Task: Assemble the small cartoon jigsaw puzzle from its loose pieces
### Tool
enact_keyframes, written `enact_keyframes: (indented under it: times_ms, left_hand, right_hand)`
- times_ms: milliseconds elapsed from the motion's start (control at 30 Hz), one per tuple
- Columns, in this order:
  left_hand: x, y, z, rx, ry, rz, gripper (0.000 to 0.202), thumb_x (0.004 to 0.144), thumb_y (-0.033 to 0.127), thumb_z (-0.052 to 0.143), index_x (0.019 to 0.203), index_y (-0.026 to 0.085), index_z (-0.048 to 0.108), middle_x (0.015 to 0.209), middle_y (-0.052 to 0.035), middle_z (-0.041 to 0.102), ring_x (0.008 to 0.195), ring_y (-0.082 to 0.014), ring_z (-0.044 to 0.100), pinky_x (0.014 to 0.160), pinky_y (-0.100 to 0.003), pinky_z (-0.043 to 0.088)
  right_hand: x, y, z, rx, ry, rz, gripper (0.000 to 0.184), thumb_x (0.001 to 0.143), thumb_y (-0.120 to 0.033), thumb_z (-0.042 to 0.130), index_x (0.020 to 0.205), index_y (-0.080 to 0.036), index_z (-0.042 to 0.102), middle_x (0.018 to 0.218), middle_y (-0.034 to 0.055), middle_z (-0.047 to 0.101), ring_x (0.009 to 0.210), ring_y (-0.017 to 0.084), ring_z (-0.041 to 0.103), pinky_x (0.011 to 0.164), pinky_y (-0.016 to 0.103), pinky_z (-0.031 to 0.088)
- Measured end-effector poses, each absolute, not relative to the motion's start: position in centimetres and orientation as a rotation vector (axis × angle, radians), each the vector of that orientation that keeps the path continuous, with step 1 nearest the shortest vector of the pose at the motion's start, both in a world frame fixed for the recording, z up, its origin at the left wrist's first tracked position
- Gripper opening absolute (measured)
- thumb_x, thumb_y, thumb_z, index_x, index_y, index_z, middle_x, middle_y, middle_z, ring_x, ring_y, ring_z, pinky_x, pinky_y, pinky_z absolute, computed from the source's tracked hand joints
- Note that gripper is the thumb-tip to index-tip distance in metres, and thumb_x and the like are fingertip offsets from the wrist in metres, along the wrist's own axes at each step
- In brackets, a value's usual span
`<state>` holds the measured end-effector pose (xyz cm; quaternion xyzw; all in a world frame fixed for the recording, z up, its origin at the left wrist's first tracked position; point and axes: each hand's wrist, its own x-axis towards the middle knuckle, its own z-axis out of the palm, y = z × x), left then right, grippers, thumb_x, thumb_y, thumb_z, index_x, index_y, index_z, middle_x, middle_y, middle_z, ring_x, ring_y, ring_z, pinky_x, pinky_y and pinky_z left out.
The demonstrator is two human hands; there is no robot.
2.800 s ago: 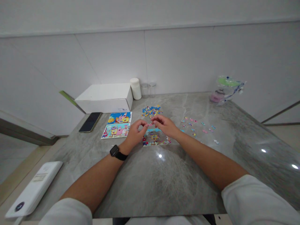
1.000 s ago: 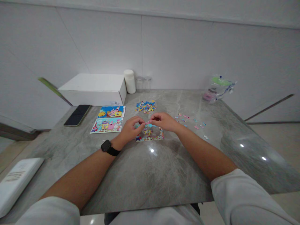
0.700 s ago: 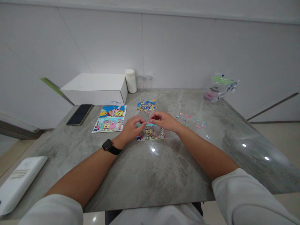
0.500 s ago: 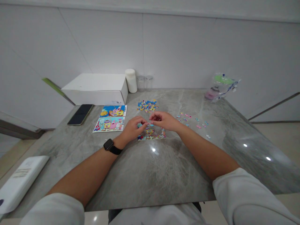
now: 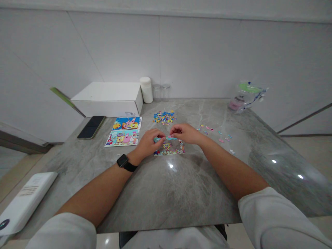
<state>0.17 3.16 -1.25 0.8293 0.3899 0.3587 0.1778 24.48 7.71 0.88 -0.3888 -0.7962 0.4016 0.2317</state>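
Observation:
A small, partly assembled cartoon puzzle (image 5: 173, 148) lies on the grey marble table (image 5: 166, 193) in front of me. My left hand (image 5: 149, 141), with a black watch on its wrist, rests at the puzzle's upper left corner, its fingers curled and pinched on a small teal piece. My right hand (image 5: 184, 133) hovers over the puzzle's top edge with thumb and fingers pinched together; what they hold is too small to make out. A pile of loose pieces (image 5: 164, 117) lies just behind the hands, and scattered pink and blue pieces (image 5: 218, 135) lie to the right.
Two cartoon picture cards (image 5: 124, 131) and a dark phone (image 5: 91, 127) lie left of the puzzle. A white box (image 5: 109, 99), a white jar (image 5: 146, 90) and two clear jars (image 5: 161, 92) stand at the wall. A plastic bag (image 5: 246, 95) sits far right; a white device (image 5: 23, 204) lies near left.
Both hands have dropped lower onto the puzzle's top edge and moved slightly apart. The left hand now pinches a teal piece. The camera has shifted a little.

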Motion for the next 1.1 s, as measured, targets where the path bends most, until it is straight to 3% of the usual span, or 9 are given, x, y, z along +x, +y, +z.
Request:
enact_keyframes:
  times_ms: [200, 767, 933, 1100]
  left_hand:
    - [0.1, 3.2, -1.5, 2.272, 1.120, 1.000, 0.022, 0.098, 0.036, 0.062, 0.084, 0.020, 0.068, 0.085, -0.0029, 0.071, 0.083, -0.0185, 0.065, 0.080, -0.032, 0.048]
    - [-0.2, 3.3, -1.3, 2.317, 1.132, 0.977, 0.026, 0.098, 0.044, 0.060, 0.086, 0.022, 0.068, 0.090, -0.0046, 0.074, 0.088, -0.0209, 0.068, 0.084, -0.034, 0.051]
    - [-0.4, 3.2, -0.7, 2.294, 1.208, 1.020, 0.034, 0.103, 0.047, 0.050, 0.090, 0.022, 0.069, 0.091, -0.0056, 0.074, 0.090, -0.0221, 0.068, 0.085, -0.035, 0.052]
    - [-0.5, 3.4, -0.8, 2.365, 1.190, 0.988, 0.037, 0.105, 0.046, 0.047, 0.093, 0.021, 0.072, 0.095, -0.0063, 0.075, 0.092, -0.0232, 0.069, 0.088, -0.037, 0.051]
  right_hand:
    - [23.2, 6.0, 2.1, -1.044, -2.235, 0.980, 0.007, 0.089, -0.021, 0.069, 0.091, -0.017, 0.075, 0.080, -0.0002, 0.070, 0.073, 0.013, 0.059, 0.070, 0.025, 0.043]
    - [23.3, 5.6, 3.4, -1.133, -2.415, 0.910, 0.014, 0.087, -0.007, 0.070, 0.091, -0.019, 0.076, 0.081, -0.0025, 0.072, 0.076, 0.012, 0.062, 0.074, 0.024, 0.041]
    - [27.8, 6.9, 7.5, -1.161, -2.248, 0.559, 0.011, 0.090, -0.012, 0.068, 0.090, -0.019, 0.078, 0.101, 0.0034, 0.072, 0.087, 0.014, 0.061, 0.082, 0.026, 0.044]
    - [35.3, 6.3, 12.5, -1.320, -1.946, 0.450, 0.013, 0.094, -0.024, 0.067, 0.098, -0.017, 0.077, 0.088, 0.0026, 0.072, 0.080, 0.015, 0.058, 0.077, 0.028, 0.044]
